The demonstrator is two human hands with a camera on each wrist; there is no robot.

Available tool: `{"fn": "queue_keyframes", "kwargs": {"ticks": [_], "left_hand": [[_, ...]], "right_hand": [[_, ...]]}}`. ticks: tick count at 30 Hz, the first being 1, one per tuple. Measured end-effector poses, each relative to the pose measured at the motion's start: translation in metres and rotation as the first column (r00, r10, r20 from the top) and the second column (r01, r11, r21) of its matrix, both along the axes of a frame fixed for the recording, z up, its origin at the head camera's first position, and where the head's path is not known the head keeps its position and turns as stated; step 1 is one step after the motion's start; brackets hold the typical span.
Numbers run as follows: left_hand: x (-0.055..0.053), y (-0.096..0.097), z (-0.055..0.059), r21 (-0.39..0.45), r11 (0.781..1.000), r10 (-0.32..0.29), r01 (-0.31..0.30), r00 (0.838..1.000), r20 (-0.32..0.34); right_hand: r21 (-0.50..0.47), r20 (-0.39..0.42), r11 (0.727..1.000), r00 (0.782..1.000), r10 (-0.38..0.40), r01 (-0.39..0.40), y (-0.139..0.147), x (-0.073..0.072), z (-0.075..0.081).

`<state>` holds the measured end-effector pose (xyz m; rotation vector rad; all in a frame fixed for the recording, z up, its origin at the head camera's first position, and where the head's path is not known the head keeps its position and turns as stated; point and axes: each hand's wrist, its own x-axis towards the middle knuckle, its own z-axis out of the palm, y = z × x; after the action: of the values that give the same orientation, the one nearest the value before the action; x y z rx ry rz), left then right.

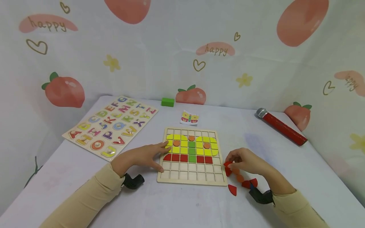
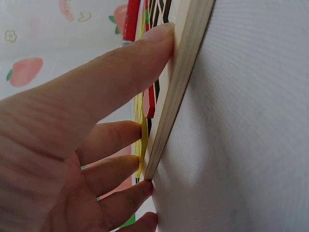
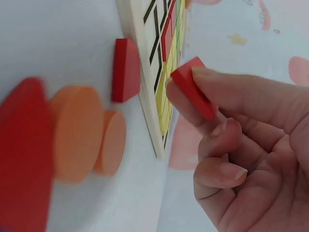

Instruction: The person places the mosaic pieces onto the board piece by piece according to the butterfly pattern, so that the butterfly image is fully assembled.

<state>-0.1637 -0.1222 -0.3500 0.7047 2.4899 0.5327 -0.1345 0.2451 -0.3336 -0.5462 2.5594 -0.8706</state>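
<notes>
A wooden grid board (image 1: 188,175) lies in front of me, its upper rows filled with yellow, red, green and orange tiles. My left hand (image 1: 148,155) rests at the board's left side, thumb (image 2: 149,41) touching its edge and fingers spread over the yellow tiles. Beyond the board's right edge, my right hand (image 1: 248,161) pinches a red piece (image 3: 195,89) between thumb and forefinger, held above the table. Under and beside that hand lie orange discs (image 1: 240,178) and more red pieces, among them a quarter-round one (image 1: 232,190) nearest me.
An alphabet puzzle board (image 1: 98,129) lies at the left. Behind the grid board are a butterfly pattern card (image 1: 189,118) and a green block (image 1: 167,102). A red microphone-like object (image 1: 282,127) lies at the back right, before a printed cloth backdrop (image 1: 159,63).
</notes>
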Motion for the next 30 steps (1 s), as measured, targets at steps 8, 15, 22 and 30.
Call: {"fn": "queue_keyframes", "kwargs": {"ticks": [8, 15, 22, 30], "left_hand": [[-0.001, 0.001, -0.001, 0.005, 1.000, -0.006, 0.006, 1.000, -0.008], [-0.001, 0.001, -0.001, 0.008, 1.000, -0.001, 0.001, 1.000, -0.003], [0.000, 0.001, -0.001, 0.004, 1.000, 0.004, -0.004, 1.000, -0.004], [0.000, 0.001, -0.002, -0.004, 1.000, 0.006, -0.006, 1.000, -0.005]], "right_hand": [[-0.061, 0.066, 0.995, 0.995, -0.072, 0.076, -0.017, -0.014, -0.003], [-0.116, 0.132, 0.989, 0.988, -0.076, 0.092, -0.024, -0.026, -0.010], [-0.031, 0.041, 0.998, 0.998, -0.053, 0.054, -0.031, -0.031, -0.013], [0.013, -0.002, 1.000, 1.000, -0.023, 0.023, -0.032, -0.031, -0.014]]}}
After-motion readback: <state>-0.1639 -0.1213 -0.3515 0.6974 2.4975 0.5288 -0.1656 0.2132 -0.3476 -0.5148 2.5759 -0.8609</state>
